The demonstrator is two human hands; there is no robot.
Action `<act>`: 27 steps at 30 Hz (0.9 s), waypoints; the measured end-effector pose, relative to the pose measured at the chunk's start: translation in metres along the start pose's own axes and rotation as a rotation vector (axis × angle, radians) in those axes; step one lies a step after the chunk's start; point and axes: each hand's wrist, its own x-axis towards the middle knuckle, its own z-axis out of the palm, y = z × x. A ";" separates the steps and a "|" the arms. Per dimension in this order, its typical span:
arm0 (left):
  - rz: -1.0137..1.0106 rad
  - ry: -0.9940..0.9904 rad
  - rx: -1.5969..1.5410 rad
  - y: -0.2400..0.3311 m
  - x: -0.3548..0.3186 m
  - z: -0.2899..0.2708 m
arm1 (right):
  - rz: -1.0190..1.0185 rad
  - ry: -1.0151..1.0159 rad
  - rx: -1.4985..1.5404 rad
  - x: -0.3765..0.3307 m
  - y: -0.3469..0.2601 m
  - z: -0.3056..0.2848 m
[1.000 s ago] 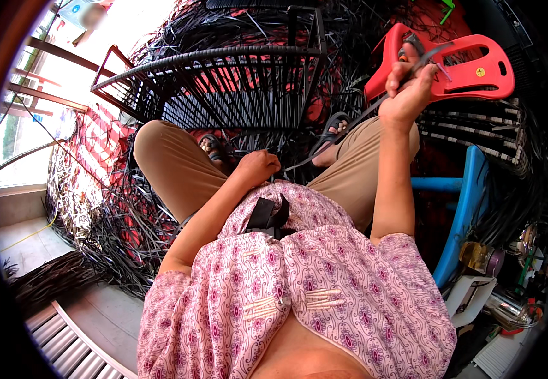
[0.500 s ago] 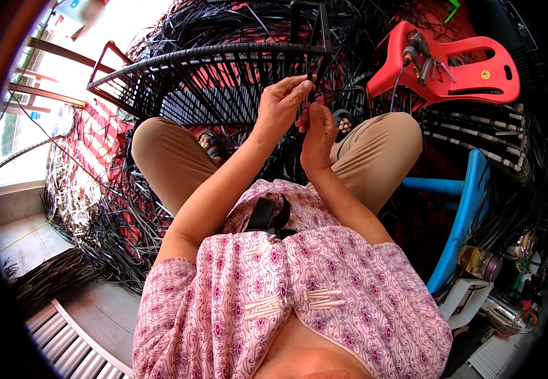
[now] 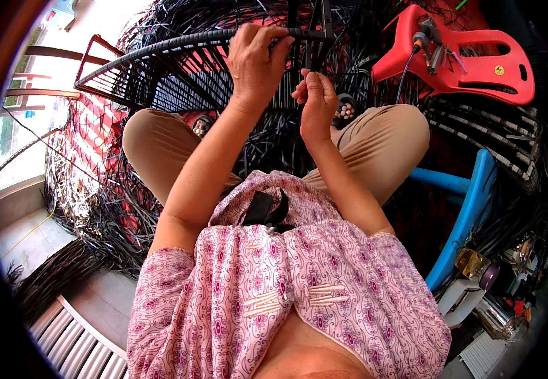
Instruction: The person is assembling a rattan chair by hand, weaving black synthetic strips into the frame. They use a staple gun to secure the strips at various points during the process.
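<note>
In front of my knees stands a black woven furniture frame (image 3: 192,39), with strips wound round its curved top rail and stretched below it. My left hand (image 3: 253,66) is closed over that rail near its right corner, thumb and fingers bent against it; the far side of the grip is hidden. Just right of it and lower, my right hand (image 3: 317,101) pinches a thin black strip (image 3: 307,60) that runs up toward the frame's corner. The strip's lower end is lost against the dark heap behind.
Loose black strips (image 3: 116,221) cover much of the red floor. To the right stands a red plastic chair (image 3: 488,63) with a corded tool (image 3: 422,41) on it. A blue plastic seat (image 3: 470,221), a jar (image 3: 473,262) and a metal vessel (image 3: 501,316) are closer on the right.
My left hand has moved up and left, from near the right hand's fingers onto the rail. The right hand has shifted slightly and stays pinched. The whole view has tilted a little.
</note>
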 end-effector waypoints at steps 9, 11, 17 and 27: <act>0.204 -0.652 0.056 -0.039 0.054 0.017 | 0.015 0.045 0.063 0.023 0.012 0.005; 0.189 -0.673 0.086 -0.044 0.063 0.025 | 0.022 0.073 0.054 0.028 0.011 0.009; 0.117 -0.788 -0.024 -0.049 0.101 0.035 | -0.019 0.121 0.055 0.063 0.006 0.019; -0.034 -0.769 -0.007 -0.061 0.130 0.060 | -0.014 0.180 0.050 0.118 0.011 0.028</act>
